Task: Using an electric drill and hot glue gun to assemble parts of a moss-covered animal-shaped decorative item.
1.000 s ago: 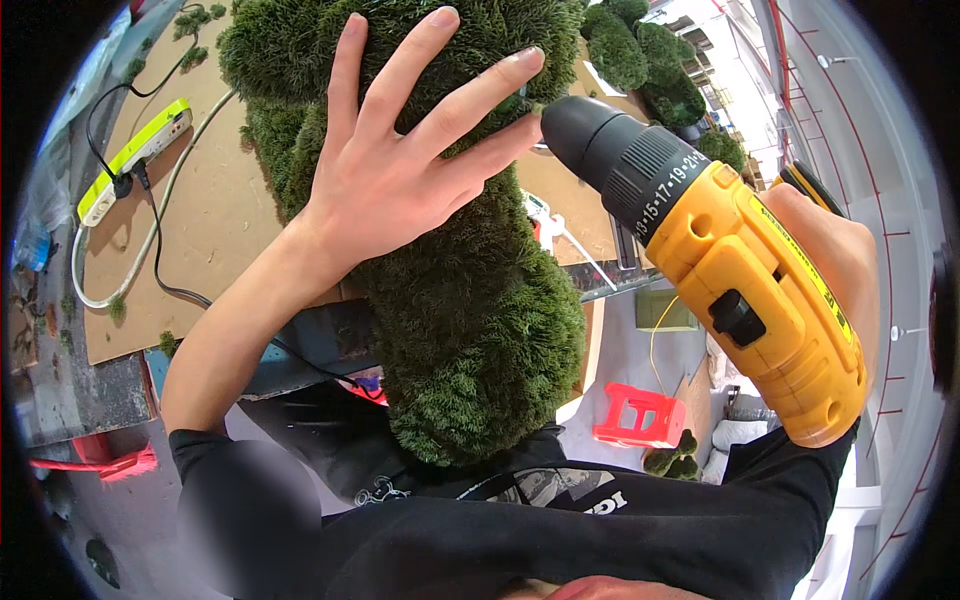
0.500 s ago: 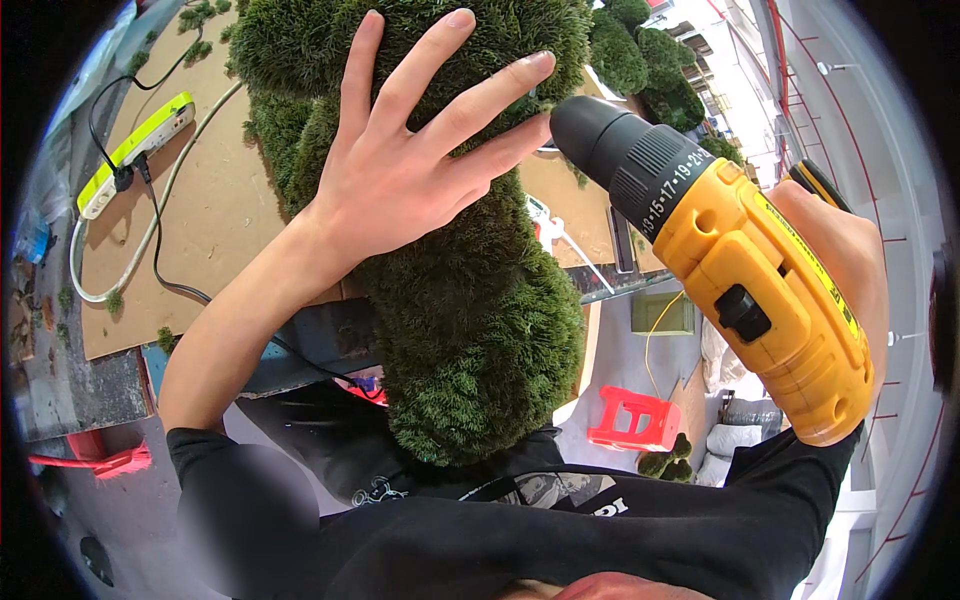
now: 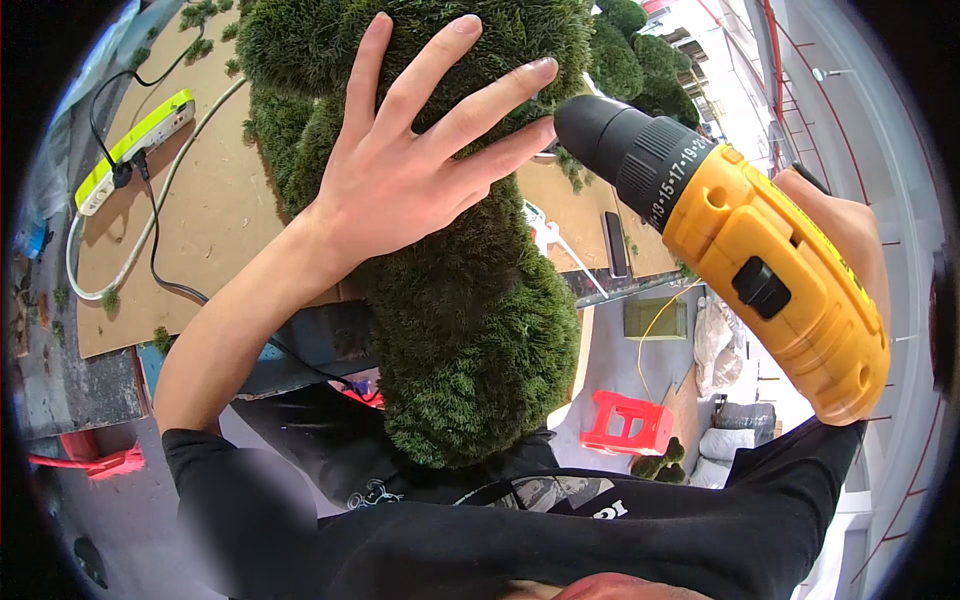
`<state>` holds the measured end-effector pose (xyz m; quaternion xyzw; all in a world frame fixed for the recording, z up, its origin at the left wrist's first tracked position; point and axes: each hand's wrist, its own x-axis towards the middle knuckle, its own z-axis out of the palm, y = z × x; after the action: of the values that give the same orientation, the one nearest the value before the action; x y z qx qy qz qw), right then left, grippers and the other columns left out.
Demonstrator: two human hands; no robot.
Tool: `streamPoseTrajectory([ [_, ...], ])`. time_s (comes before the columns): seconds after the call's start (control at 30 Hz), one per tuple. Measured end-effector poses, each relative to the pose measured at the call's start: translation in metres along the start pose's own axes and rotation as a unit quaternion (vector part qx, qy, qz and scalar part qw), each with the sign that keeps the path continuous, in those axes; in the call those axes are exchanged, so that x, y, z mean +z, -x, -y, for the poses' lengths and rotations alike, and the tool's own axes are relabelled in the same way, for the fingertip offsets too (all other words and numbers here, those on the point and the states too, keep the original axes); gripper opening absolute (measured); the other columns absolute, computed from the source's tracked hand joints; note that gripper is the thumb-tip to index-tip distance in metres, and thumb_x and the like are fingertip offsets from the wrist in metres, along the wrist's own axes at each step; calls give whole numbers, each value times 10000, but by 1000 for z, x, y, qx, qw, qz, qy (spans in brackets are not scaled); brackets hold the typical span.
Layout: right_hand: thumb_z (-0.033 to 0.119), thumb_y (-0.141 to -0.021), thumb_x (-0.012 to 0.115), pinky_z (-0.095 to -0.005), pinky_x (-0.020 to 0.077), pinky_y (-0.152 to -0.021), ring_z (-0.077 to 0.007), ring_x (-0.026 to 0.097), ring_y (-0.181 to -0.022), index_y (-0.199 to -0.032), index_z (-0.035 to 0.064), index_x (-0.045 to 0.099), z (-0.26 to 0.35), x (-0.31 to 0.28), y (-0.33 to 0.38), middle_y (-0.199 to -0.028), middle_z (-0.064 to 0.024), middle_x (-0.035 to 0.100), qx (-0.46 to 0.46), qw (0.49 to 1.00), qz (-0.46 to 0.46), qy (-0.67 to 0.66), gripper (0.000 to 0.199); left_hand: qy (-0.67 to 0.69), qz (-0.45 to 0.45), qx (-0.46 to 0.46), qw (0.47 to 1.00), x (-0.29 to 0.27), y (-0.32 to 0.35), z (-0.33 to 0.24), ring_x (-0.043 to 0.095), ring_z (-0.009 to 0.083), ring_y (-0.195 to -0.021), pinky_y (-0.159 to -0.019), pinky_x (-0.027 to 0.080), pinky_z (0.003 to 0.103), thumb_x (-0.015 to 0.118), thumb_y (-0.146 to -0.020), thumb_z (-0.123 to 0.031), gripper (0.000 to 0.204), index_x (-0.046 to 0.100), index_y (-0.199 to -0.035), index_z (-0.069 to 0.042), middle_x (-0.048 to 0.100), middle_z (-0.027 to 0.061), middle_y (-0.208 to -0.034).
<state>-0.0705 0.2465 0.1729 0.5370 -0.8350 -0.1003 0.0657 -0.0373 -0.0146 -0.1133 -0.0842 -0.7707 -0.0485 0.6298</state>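
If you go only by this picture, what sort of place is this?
Probably a workshop: there's a yellow drill in the right hand, a power strip on the worktable, and bushy green pieces.

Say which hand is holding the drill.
The right hand, holding the yellow drill driver; the left hand is spread open over the bushy green foliage.

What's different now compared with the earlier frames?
The drill has shifted slightly right in the picture, its lower end rising a little, so the dark flat object on the table now shows clear of it. The left hand and the top of the green foliage drifted slightly right, perhaps partly through camera movement. Unchanged: the right hand grips the drill; the left stays spread on the foliage.
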Motion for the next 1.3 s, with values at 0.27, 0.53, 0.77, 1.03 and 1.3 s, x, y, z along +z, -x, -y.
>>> streamPoseTrajectory([
  [0.27,93,-720,855,-313,492,-691,-206,627,-761,-895,52,590,45,11,-37,-858,-85,602,-23,999,17,34,320,-3,1,1,1000,0,3,1,390,393,-1466,-1208,226,667,809,-754,-225,417,728,-1156,-299,518,-34,-1559],
  [0.53,166,-775,814,-333,483,-657,-296,607,-684,-892,23,582,44,10,-40,-792,-118,588,10,999,43,27,296,-3,14,-5,1000,-3,6,3,387,387,-1471,-1214,227,660,806,-772,-234,386,723,-1142,-302,519,-42,-1560],
  [0.77,150,-770,821,-325,482,-652,-276,611,-677,-888,28,584,51,-2,-40,-785,-107,593,30,997,54,35,292,6,-11,1,1000,1,-4,2,384,387,-1474,-1213,228,662,805,-769,-224,384,724,-1136,-302,517,-42,-1562],
  [1.03,133,-763,828,-315,482,-647,-252,615,-668,-884,33,586,45,8,-43,-777,-93,599,23,997,71,11,289,-5,9,-4,1000,0,4,4,377,386,-1478,-1218,227,657,809,-748,-219,450,715,-1177,-315,509,-44,-1568],
  [1.3,115,-757,836,-305,482,-641,-229,620,-659,-879,38,587,35,4,-43,-769,-80,605,31,996,86,-2,287,1,10,-5,1000,-1,4,4,379,386,-1477,-1218,230,652,817,-740,-218,486,707,-1201,-321,504,-45,-1572],
])
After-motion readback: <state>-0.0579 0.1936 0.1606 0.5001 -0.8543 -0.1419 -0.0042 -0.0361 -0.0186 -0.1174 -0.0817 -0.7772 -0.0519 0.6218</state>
